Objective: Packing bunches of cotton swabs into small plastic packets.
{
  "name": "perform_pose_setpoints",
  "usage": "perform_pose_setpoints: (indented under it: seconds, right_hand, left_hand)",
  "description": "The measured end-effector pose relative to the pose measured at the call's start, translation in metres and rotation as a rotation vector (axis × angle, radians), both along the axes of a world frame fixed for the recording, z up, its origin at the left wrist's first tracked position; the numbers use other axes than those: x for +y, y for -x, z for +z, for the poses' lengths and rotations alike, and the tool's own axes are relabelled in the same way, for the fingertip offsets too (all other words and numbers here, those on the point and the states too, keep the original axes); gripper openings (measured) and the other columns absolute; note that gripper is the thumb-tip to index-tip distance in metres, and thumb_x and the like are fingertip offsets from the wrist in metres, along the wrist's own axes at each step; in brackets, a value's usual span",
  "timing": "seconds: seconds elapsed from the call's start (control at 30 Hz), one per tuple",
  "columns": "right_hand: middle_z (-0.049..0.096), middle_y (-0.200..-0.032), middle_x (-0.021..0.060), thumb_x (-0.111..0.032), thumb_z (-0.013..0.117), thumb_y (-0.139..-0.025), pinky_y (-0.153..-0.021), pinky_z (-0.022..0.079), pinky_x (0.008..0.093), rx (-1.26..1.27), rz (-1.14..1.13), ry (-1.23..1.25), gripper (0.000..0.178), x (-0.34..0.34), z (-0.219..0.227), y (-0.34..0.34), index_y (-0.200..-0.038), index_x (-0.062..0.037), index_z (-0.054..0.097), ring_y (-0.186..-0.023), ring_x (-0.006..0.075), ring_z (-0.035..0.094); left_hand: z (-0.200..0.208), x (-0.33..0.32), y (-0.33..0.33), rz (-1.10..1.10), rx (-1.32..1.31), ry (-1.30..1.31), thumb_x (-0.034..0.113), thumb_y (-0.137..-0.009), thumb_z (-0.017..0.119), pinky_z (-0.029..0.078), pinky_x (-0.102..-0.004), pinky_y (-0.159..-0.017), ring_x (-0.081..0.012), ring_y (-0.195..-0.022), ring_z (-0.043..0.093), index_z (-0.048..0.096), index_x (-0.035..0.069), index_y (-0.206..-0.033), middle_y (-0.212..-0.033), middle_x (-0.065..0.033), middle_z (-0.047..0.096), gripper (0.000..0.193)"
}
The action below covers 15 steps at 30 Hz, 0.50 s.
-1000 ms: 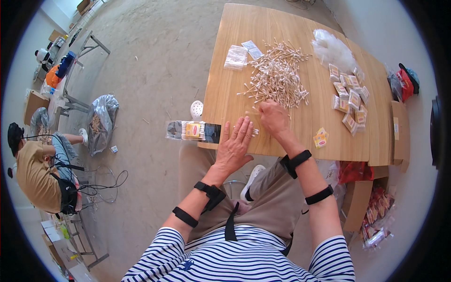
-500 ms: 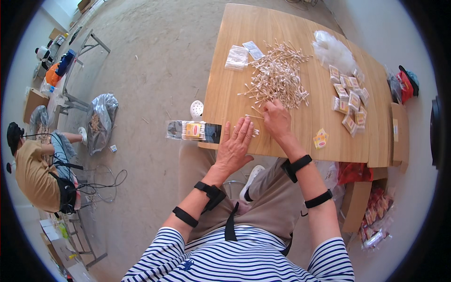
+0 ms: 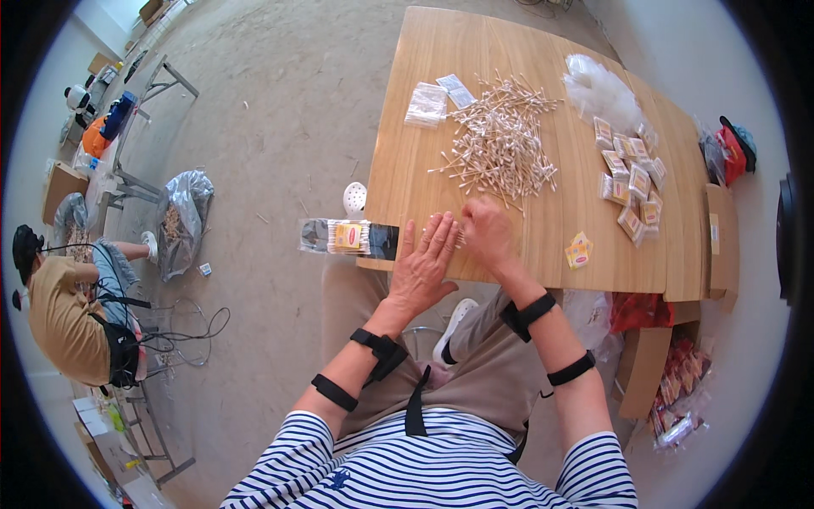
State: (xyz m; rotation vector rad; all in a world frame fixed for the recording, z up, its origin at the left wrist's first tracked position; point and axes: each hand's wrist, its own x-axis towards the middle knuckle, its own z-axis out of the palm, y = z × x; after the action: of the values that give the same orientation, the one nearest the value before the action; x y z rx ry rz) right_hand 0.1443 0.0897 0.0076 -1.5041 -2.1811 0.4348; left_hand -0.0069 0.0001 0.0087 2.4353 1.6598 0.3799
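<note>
STEP: apparently collecting cotton swabs [image 3: 503,144], lying piled far | Left hand [image 3: 424,256]: resting flat, extended, at near table [image 3: 407,161] edge | Right hand [image 3: 487,229]: curling alongside, grip indeterminable | NEXT: likely requiring alignment

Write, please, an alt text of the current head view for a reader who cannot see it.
A person's left hand lies flat at the near edge of a wooden table, the right hand, blurred and curled, close beside it. Beyond them spreads a loose pile of cotton swabs; small packets lie to its right.
</note>
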Motion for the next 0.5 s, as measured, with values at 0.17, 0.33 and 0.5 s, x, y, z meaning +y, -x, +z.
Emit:
perform_pose_setpoints:
  seconds: [0.17, 0.33, 0.5]
  right_hand:
    - [0.064, -0.094, 0.0153, -0.011, 0.066, -0.087, -0.073, 0.054, 0.0456, -0.063, -0.161, -0.067, 0.007, 0.032, 0.013, 0.017, -0.092, -0.0073, 0.065, -0.087, 0.0361, 0.066]
    - [0.062, -0.104, 0.0185, -0.008, 0.065, -0.085, -0.076, 0.057, 0.0475, -0.148, -0.183, -0.076, 0.014, 0.032, -0.004, 0.012, -0.098, -0.0050, 0.063, -0.090, 0.0382, 0.069]
    - [0.063, -0.099, 0.0188, -0.004, 0.062, -0.084, -0.076, 0.054, 0.0485, -0.086, -0.188, -0.035, 0.013, 0.014, -0.005, -0.009, -0.098, -0.0052, 0.060, -0.089, 0.0396, 0.067]
  left_hand:
    - [-0.001, 0.000, -0.001, 0.007, 0.002, 0.008, 0.045, -0.060, 0.086, 0.013, -0.0556, -0.123, -0.0270, -0.152, 0.021, 0.030, 0.003, -0.154, -0.163, -0.0114, 0.027, 0.117]
    - [-0.001, 0.000, -0.001, 0.004, -0.015, 0.008, 0.045, -0.059, 0.087, 0.013, -0.0556, -0.123, -0.0268, -0.152, 0.021, 0.030, 0.003, -0.154, -0.163, -0.0117, 0.027, 0.118]
    - [-0.004, -0.001, 0.000, 0.008, -0.013, -0.007, 0.045, -0.059, 0.087, 0.013, -0.0555, -0.123, -0.0265, -0.152, 0.022, 0.031, 0.004, -0.154, -0.163, -0.0118, 0.027, 0.117]
